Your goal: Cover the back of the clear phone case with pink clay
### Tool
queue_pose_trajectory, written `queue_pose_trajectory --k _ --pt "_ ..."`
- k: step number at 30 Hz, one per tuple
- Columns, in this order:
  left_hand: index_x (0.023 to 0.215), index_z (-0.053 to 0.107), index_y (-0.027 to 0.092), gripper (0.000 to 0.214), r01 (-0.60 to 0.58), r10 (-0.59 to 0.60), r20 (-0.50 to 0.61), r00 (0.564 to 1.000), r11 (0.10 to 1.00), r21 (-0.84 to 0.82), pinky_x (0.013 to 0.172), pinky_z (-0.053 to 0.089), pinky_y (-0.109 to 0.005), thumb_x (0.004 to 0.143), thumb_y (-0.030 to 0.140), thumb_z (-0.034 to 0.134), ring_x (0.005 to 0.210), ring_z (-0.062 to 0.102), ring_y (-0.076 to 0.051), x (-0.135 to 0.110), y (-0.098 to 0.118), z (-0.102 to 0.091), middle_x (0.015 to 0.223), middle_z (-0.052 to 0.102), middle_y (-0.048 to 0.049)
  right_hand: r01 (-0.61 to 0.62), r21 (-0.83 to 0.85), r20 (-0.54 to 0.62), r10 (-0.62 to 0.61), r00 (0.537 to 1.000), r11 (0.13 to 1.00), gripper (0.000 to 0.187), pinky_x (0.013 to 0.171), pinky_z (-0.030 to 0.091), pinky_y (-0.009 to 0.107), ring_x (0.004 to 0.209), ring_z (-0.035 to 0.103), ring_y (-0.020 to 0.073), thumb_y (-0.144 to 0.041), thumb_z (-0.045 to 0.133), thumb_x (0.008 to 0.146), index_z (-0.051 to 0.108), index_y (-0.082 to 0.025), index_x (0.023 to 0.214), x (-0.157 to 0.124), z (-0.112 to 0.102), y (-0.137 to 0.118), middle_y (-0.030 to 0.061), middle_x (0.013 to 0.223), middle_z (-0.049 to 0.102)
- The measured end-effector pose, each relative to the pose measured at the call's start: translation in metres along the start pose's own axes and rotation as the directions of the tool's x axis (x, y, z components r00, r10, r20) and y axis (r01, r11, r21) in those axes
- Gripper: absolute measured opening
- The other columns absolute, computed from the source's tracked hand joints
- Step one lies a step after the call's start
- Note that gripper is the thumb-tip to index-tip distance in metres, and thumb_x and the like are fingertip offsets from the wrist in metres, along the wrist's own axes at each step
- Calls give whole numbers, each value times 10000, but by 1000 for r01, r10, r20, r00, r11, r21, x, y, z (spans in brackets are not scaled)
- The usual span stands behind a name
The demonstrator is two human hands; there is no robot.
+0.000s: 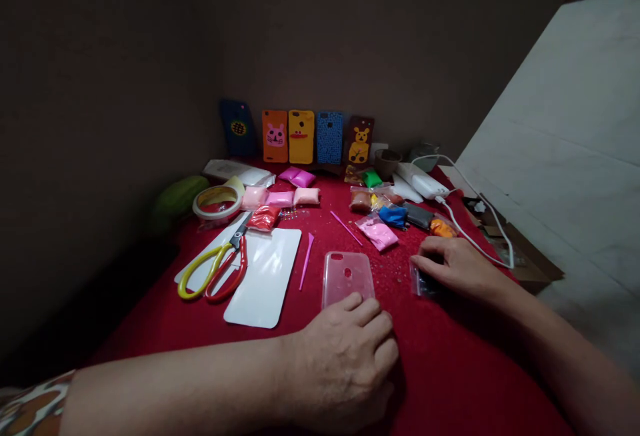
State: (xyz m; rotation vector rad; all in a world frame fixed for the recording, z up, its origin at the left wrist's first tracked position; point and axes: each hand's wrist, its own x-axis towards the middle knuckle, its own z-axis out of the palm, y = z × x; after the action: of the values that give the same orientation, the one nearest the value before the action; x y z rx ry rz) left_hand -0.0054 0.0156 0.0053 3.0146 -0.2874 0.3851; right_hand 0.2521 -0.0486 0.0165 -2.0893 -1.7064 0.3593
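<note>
A clear phone case (349,273) lies on the red cloth, its camera cutout toward the far side. My left hand (345,353) is closed over the near end of the case, fingers curled; the fingertips are hidden. Over to the right, my right hand (447,263) is closed on a small clear packet (424,284) with something dark in it, mostly covered by the fingers. Two pink plastic modelling tools, one (307,261) left of the case and another (346,228) beyond it, lie on the cloth. A pink clay packet (377,232) is just beyond the case.
Scissors (225,266) with yellow and red handles rest on white boards (265,283). Behind them are a tape roll (217,204) and several clay packets (280,199). Decorated phone cases (301,137) lean on the wall. A white power bank (423,181) trails a cable at right.
</note>
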Motion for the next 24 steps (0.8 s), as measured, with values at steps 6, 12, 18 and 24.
queue_pose_trajectory --k 6,12,18,24 --pt "897 592 142 177 -25 25 2 1000 1000 5 755 422 -388 897 304 521 789 491 -221 -2 -5 -4 904 589 -70 85 -92 -131 -97 987 992 288 698 466 365 741 604 222 -383 520 915 651 -185 752 -3 6 -3 84 788 656" --pt "956 615 120 177 -51 51 -19 999 999 7 805 440 -403 915 268 528 825 505 -230 -4 -2 -4 964 614 -94 250 -114 -75 -259 963 962 117 820 511 403 884 614 238 -262 578 880 671 -193 900 -7 18 -8 87 914 659" --pt "1074 613 103 242 9 -9 0 1000 999 -50 917 449 -414 971 277 481 966 544 -246 -1 2 3 1046 630 -123 264 -133 -54 -273 961 955 171 811 521 391 861 628 221 -142 507 863 660 -197 917 -6 22 0 78 899 650" --pt "1143 591 100 370 -4 4 7 1000 999 -51 946 452 -440 989 417 479 991 562 -257 -2 3 5 1071 636 -114 247 -140 -19 -252 968 959 168 757 524 373 816 640 218 -158 478 870 637 -191 910 -4 20 1 71 878 650"
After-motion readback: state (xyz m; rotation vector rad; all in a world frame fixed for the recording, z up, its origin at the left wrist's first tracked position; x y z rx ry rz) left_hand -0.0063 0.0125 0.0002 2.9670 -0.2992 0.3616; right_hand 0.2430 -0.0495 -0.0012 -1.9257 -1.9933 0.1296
